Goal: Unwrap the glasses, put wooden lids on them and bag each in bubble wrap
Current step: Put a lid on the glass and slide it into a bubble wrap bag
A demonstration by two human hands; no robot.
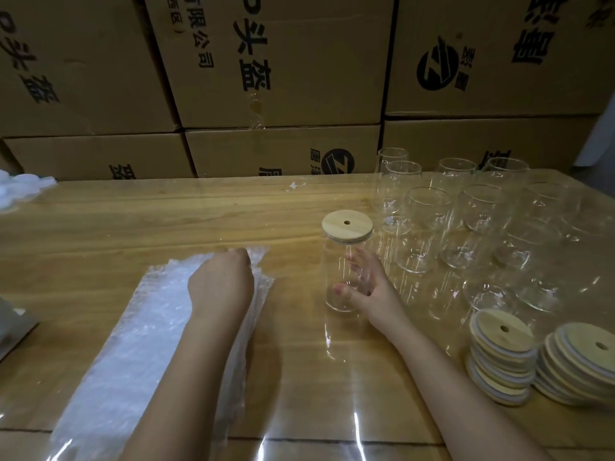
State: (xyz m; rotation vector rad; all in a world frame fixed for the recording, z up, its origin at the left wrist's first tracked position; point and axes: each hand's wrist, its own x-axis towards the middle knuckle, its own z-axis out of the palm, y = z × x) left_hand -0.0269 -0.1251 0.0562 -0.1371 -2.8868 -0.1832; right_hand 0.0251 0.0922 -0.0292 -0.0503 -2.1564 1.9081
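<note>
A clear glass (336, 261) with a round wooden lid (347, 225) on top stands upright on the wooden table (166, 224). My right hand (369, 287) wraps round its lower part, thumb in front and fingers behind. My left hand (221, 281) lies on the far end of a long stack of bubble wrap bags (133, 344), fingers curled at the stack's top edge. Several bare glasses (479, 221) without lids stand to the right. Two stacks of wooden lids (502, 357) sit at the near right.
Stacked cardboard boxes (276, 78) form a wall behind the table. White wrapping material (20, 188) lies at the far left edge. A grey object (10, 331) pokes in at the left. A clear sheet covers the tabletop.
</note>
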